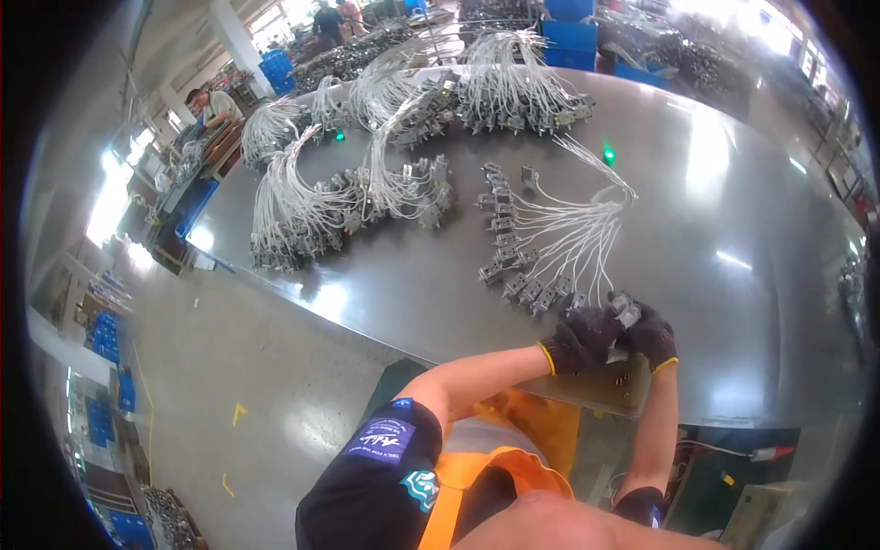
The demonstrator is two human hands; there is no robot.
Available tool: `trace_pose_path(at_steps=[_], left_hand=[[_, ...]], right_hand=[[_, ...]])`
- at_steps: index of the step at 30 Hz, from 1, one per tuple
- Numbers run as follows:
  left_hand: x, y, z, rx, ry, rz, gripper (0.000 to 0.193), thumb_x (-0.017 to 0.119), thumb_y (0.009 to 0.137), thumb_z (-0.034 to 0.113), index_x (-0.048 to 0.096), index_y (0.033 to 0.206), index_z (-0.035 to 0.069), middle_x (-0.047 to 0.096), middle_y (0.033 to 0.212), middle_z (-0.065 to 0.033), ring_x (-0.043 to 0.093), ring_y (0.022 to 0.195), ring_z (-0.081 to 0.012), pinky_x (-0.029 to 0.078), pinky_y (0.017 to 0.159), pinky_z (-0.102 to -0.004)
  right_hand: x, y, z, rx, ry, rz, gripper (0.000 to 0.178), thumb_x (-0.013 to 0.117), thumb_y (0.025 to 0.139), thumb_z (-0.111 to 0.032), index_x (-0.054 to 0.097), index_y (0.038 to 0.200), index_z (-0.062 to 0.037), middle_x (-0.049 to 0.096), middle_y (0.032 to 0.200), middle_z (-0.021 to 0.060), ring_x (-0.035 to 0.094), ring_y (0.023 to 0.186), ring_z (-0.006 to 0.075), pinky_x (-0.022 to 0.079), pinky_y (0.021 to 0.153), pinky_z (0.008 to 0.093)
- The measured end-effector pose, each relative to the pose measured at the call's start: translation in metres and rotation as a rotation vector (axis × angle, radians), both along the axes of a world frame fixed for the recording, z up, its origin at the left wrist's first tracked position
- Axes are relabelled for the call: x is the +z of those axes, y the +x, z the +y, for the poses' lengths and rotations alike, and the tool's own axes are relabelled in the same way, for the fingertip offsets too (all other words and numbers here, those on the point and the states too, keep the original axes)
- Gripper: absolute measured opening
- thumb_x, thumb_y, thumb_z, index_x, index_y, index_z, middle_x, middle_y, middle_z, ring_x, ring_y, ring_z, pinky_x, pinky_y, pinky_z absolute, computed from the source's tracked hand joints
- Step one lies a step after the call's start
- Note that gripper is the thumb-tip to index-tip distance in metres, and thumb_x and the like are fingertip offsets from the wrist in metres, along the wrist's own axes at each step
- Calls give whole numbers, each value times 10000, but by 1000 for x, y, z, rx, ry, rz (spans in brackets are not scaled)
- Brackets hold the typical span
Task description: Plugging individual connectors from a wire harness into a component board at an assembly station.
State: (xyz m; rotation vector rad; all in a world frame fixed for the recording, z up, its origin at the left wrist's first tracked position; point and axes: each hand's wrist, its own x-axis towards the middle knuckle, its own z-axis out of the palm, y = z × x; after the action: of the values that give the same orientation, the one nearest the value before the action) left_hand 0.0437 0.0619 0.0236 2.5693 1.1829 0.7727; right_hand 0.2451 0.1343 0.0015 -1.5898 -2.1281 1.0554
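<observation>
Both my hands wear dark knitted gloves with yellow cuffs and meet over the near edge of the metal table (733, 330). My left hand (588, 337) is closed around a small grey metal part (627, 310) from its left side. Around the same part, my right hand (653, 337) closes from the right. The gloves hide most of it, so its exact kind cannot be made out. Just beyond lies a fan of white wires (587, 225), with similar grey metal parts (502, 229) on their ends in a curved row.
More bundles of white-wired metal parts (298, 220) lie at the table's left, and others (518, 87) along its far edge. Blue bins (568, 37) stand behind. Beneath the near right edge are a cable and a red connector (772, 453). One person (217, 108) works at far left.
</observation>
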Motion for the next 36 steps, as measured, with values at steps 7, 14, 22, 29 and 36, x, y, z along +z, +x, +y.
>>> trace_pose_path(at_steps=[7,14,22,29,36], left_hand=[[-2,-18,-7,55,228,-191,275,544,814,155,588,1055,30,608,952,-197,604,839,-401,475,720,-483],[-5,-20,-9,136,72,55,541,586,820,189,501,1322,5,627,979,-170,616,929,-350,489,787,-430],[-3,-31,-23,253,184,531,573,538,849,241,445,1386,61,550,1195,-186,603,964,-347,497,788,-457],[31,-39,-27,119,-366,388,621,684,758,329,513,1317,118,566,1169,-237,613,949,-398,498,800,-500],[38,-53,-30,-55,-376,3,636,722,719,365,529,1263,97,586,1013,-244,613,907,-428,491,781,-499]], right_hand=[[24,7,7,-118,-469,584,316,686,778,-98,680,1082,-11,695,947,70,662,871,186,539,782,302],[24,-14,-35,-129,-157,393,229,650,786,-114,699,1002,-57,674,863,37,631,790,131,524,719,287],[33,-17,-48,-87,-251,281,287,621,824,-139,677,1098,-76,692,916,70,651,798,148,527,736,294],[13,-32,-65,-68,10,241,656,615,833,-97,441,1462,-165,694,921,134,653,840,202,520,772,313],[19,-42,-78,-67,-64,278,811,631,846,-11,265,1553,-163,634,860,17,593,751,115,507,691,268]])
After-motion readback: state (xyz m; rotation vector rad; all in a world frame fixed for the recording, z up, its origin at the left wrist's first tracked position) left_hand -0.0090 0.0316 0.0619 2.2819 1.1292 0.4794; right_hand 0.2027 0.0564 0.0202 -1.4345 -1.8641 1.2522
